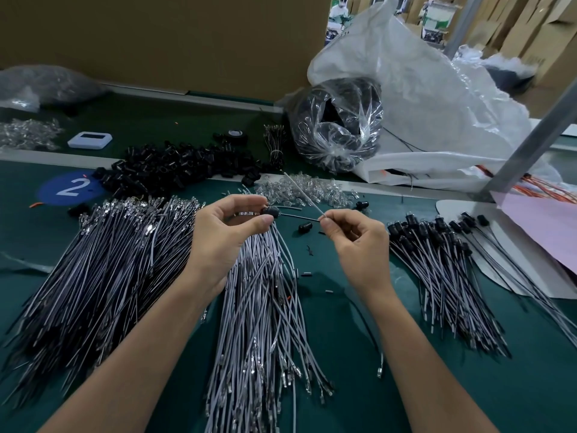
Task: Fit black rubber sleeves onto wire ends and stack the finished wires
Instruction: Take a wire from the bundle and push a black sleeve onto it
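Sleeve (274, 212) in left hand (224, 235), wire (299, 217) in right hand (356, 245), piles (118, 260) close alongside.

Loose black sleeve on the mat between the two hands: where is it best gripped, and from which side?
Probably pinch across the middle of the loose black sleeve, coming straight down from above. It lies on its side on the green mat, apart from the grey wire pile, so both flanks are free for thumb and finger.
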Demonstrator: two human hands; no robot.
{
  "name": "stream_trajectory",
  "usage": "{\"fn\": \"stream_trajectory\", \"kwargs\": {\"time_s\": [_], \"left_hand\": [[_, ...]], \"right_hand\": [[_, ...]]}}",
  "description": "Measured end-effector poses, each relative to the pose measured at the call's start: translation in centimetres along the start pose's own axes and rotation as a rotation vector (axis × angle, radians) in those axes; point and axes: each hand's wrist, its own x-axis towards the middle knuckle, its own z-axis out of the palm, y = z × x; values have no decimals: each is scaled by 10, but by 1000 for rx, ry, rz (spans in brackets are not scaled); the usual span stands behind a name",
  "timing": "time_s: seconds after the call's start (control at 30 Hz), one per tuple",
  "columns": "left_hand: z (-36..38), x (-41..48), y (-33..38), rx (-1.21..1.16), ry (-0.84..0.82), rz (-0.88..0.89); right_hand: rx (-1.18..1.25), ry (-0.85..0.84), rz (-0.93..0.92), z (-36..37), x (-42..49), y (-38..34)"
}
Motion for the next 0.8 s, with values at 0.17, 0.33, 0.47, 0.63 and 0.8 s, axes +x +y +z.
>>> {"fn": "stream_trajectory", "kwargs": {"time_s": [0.17, 0.33, 0.47, 0.63, 0.8], "left_hand": [[3, 0, -3, -7, -13, -8], [10, -2, -9, 14, -67, -11], [12, -2, -10, -177, -59, -69], [13, -1, -11, -371, -15, -153], [11, 0, -9, -496, -16, -245]], "right_hand": [[-3, -33, 3, 2, -1, -1], [-9, -70, -14, 7, -4, -2], [-4, -83, -24, 9, -5, -3], [7, -109, -36, 12, -7, -3], [11, -118, -52, 13, -7, -3]]}}
